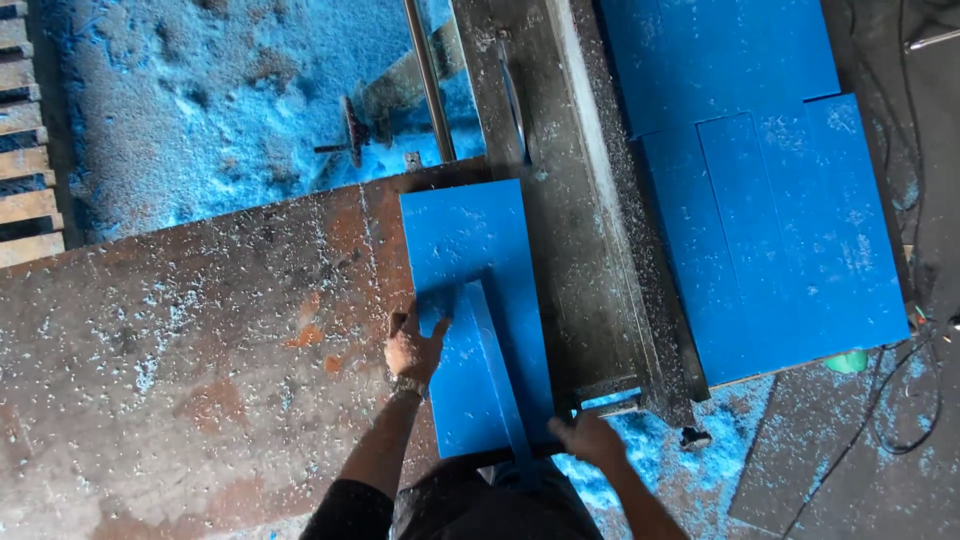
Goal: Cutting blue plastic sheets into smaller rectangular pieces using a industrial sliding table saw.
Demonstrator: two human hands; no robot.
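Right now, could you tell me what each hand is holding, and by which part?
The left hand lies flat on the blue panel near its left edge, pressing rather than gripping. The right hand grips the panel's near right corner.

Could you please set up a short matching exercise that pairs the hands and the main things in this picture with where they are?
Things:
1. left hand
2. right hand
3. saw blade
4. stack of blue sheets

Places:
A. upright in the slot beyond the blue board
B. at the board's near right corner
C. flat on the board's left edge
D. right of the metal rail

Pairs: 1-C, 2-B, 3-A, 4-D
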